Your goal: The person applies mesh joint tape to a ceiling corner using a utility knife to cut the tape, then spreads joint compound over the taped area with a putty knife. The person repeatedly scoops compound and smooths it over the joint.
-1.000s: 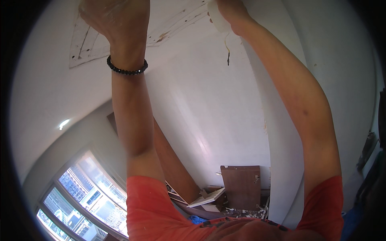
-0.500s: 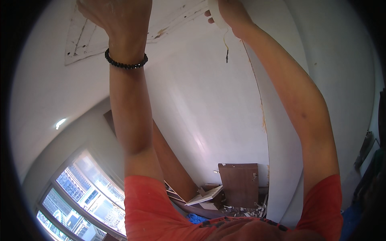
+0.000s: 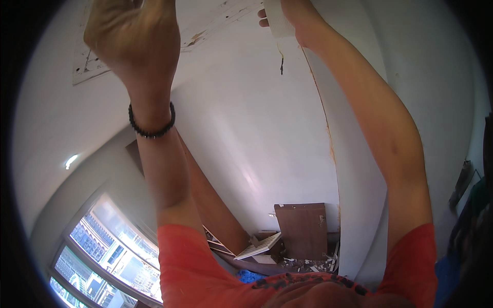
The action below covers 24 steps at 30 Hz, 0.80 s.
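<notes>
Both my arms reach up overhead. My left hand (image 3: 137, 41), with a bead bracelet (image 3: 149, 134) at its wrist, has its fingers curled in at the top edge. Whatever it may hold is hidden there. My right hand (image 3: 304, 21) is closed around a flat off-white piece (image 3: 281, 23), with fingertips showing past its left edge. The upper part of this piece runs out of the picture, so its kind is unclear. Below it dangles a thin yellow wire with a black end (image 3: 281, 66). Marks and stains show on the white ceiling panel (image 3: 197, 37) between my hands.
A cracked brown seam (image 3: 322, 110) runs down the white wall (image 3: 246, 118). Below stand a dark brown board (image 3: 302, 231), a long leaning brown panel (image 3: 210, 203) and scattered debris (image 3: 310, 265). A window (image 3: 110, 246) is at lower left, and a lit lamp (image 3: 71, 161) above it.
My left hand has come down, and its curled fingers show more fully. My right hand and the off-white piece have shifted slightly left and up in view.
</notes>
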Each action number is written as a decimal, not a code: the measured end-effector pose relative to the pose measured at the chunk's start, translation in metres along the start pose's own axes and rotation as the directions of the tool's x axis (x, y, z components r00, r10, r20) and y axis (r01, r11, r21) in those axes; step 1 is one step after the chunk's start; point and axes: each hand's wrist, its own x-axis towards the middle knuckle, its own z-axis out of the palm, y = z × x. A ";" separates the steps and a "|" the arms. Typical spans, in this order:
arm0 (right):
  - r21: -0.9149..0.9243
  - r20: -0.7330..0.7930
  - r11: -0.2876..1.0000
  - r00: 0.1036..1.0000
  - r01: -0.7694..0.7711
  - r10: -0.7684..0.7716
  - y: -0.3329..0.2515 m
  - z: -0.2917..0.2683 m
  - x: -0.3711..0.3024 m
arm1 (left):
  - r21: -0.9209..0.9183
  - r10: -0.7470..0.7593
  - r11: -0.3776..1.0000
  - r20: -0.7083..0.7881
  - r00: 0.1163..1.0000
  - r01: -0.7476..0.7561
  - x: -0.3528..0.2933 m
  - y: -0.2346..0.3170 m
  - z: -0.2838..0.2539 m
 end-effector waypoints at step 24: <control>-0.654 0.175 0.736 0.982 0.174 -0.077 0.203 -0.110 -0.322 | 0.211 -0.925 -0.235 0.250 -0.285 0.949 -0.434 0.252 -0.079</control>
